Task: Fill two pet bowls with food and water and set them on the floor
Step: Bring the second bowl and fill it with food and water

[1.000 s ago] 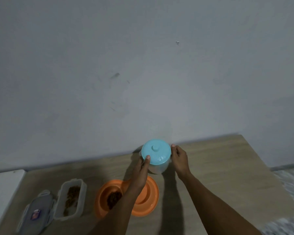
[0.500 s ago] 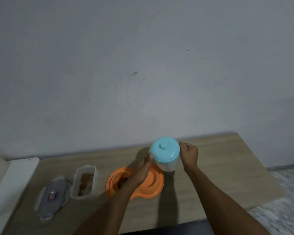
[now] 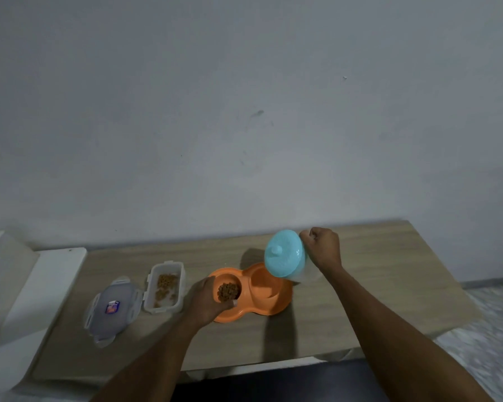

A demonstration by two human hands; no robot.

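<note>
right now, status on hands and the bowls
Left hand holds orange double bowl rim. Right hand grips blue-lidded jug, tilted over the right well. Kibble in left well; no water seen. Nothing in the way.

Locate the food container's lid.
Head view, left end of the table: the clear lid lies flat just left of the open food container.

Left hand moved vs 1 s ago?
Yes. The left hand came off the jug and went left along the orange bowl, now holding its kibble end.
</note>
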